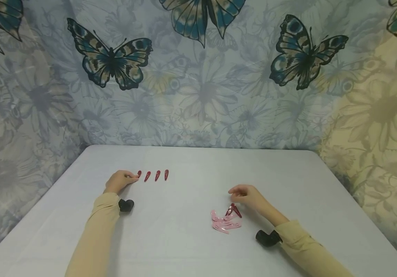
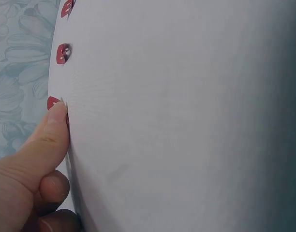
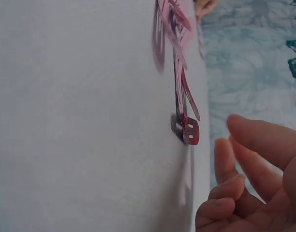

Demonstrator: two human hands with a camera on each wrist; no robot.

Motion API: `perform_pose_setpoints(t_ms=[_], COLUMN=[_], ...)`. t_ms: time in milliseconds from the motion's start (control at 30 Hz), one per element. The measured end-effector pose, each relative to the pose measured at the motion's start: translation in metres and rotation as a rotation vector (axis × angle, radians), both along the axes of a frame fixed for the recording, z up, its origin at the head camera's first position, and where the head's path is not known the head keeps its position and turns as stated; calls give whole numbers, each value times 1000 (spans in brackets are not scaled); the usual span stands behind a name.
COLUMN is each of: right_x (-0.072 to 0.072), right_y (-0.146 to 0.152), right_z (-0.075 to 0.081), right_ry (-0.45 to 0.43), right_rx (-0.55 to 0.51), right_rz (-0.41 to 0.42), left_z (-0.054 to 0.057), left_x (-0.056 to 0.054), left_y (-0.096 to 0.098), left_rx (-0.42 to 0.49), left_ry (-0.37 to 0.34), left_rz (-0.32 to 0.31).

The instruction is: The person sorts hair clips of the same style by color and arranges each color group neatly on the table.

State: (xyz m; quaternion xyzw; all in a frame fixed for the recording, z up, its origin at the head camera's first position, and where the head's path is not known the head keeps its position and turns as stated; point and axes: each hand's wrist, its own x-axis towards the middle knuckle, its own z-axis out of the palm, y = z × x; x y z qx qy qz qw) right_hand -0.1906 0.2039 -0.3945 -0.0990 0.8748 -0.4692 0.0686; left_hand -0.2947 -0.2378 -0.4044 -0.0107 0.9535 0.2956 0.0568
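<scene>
In the head view, several dark red snap hair clips stand in a row at the back left of the table. My left hand [image 1: 119,181] pinches the leftmost red hair clip [image 1: 139,174] at the table surface. The left wrist view shows the thumb over this clip [image 2: 52,102], partly covering it. My right hand [image 1: 250,197] hovers just behind a small pile, holding nothing, its fingers loosely bent and the thumb apart from them. That pile has pink hair clips [image 1: 224,224] and dark red hair clips [image 1: 235,210]; in the right wrist view, a red clip's end [image 3: 190,131] lies nearest the fingers.
The white table [image 1: 184,246] meets a butterfly-patterned cloth backdrop [image 1: 205,92] at its back and sides. Each wrist wears a black camera; the left one [image 1: 126,205] and the right one [image 1: 267,238] sit just above the table.
</scene>
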Motion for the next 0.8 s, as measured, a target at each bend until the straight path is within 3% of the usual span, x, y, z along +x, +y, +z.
perform_pose_setpoints(t_ms=[367, 800], right_x=[5, 10], right_y=[6, 5], right_z=[-9, -4], right_ry=[91, 46], right_rx=[196, 157], right_rz=[122, 91], left_z=[-8, -4], left_x=[-2, 1], left_y=[-3, 0], left_rx=[35, 46], left_ry=[55, 40], left_rz=[17, 17])
